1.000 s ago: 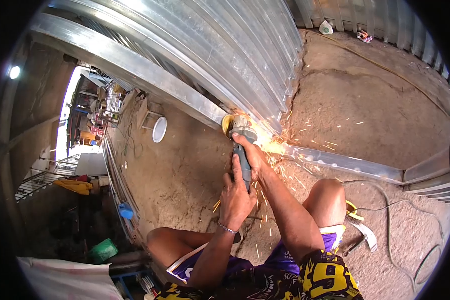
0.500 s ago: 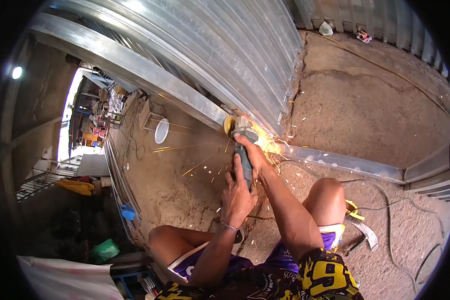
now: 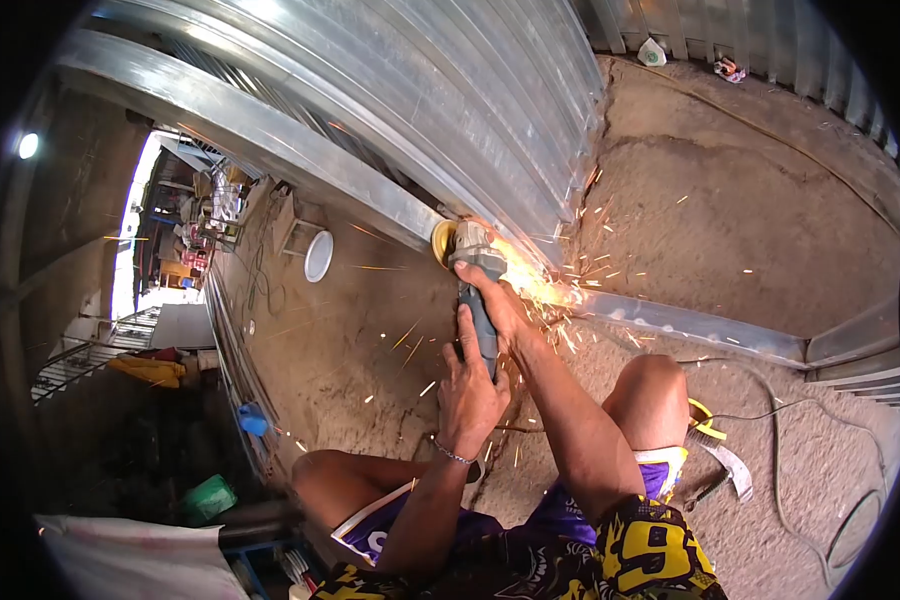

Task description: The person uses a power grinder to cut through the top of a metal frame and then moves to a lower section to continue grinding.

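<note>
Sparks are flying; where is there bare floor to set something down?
Bare floor lies between the white basin and the grinder, though stray sparks cross it, and beyond the low metal rail.
Crowded: around the grinder, with left hand, right hand and sparks; beside the right knee, with cable and curved blade.

Sparks (image 3: 542,284) glare orange — 1 white light (image 3: 28,146) left — edges bowed, black.

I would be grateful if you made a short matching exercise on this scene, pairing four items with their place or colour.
Column A
1. angle grinder
2. bracelet
3. round dish
4. sparks

Column B
a. white
b. bright orange-yellow, in the air
c. between the left hand and right hand
d. around the left wrist

Pairs: 1-c, 2-d, 3-a, 4-b
</note>
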`<action>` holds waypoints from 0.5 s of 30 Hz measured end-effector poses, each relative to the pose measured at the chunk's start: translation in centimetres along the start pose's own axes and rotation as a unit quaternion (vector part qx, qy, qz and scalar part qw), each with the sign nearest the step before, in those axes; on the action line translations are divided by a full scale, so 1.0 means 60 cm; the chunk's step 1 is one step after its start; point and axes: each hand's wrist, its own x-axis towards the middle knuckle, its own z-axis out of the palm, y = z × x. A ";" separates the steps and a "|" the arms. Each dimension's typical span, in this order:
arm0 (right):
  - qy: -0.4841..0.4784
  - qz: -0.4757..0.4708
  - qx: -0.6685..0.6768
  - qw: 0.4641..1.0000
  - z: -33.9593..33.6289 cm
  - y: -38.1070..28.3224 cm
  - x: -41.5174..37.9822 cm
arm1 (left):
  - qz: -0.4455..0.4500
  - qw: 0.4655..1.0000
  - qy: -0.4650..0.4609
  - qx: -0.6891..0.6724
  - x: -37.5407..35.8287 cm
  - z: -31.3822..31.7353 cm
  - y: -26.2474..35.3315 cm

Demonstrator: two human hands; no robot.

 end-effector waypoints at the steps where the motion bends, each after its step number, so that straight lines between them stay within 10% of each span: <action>1: 0.029 -0.002 -0.005 1.000 0.001 -0.004 -0.012 | 0.000 1.000 0.002 0.000 0.000 -0.001 -0.003; 15: 0.077 0.005 0.016 0.997 -0.001 -0.003 -0.022 | -0.002 1.000 -0.021 -0.004 0.004 0.009 -0.016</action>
